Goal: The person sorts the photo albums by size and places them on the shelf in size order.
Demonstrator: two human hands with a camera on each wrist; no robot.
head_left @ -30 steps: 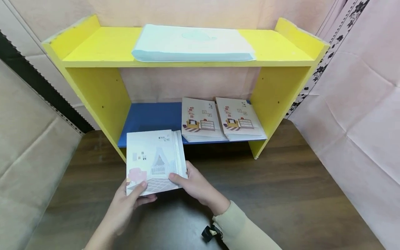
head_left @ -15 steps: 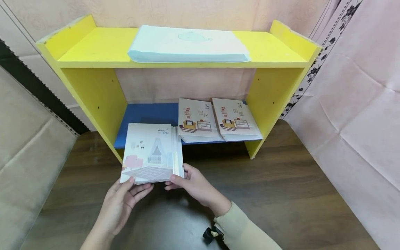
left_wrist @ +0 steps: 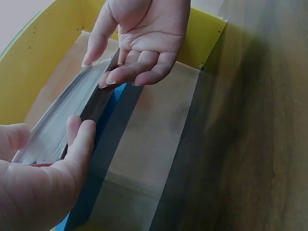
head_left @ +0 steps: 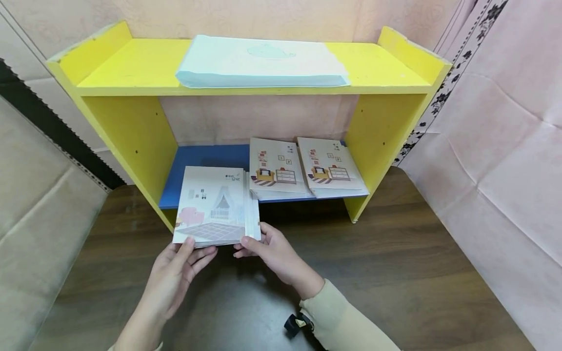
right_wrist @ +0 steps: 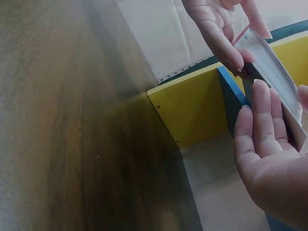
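A pale book (head_left: 210, 204) with a castle and a grid drawn on its cover is tilted over the front of the blue lower shelf (head_left: 210, 155). My left hand (head_left: 173, 273) holds its near left edge, thumb on top and fingers underneath. At the near right corner, by the ridged spine side, my right hand (head_left: 278, 253) pinches it between thumb and fingers. The left wrist view shows the page edges (left_wrist: 55, 125) between its covers. Most of its underside is hidden in the head view.
Two pale books, a left one (head_left: 277, 168) and a right one (head_left: 330, 165), lie side by side on the shelf's right half. Yellow side panels (head_left: 131, 146) enclose it. A pale blue, whale-printed package (head_left: 263, 61) lies on the top board (head_left: 145, 63). A wooden tabletop (head_left: 417, 268) spreads in front.
Both hands have carried the book away from the person, up onto the left front of the blue shelf. It now sits close beside the left shelved book.
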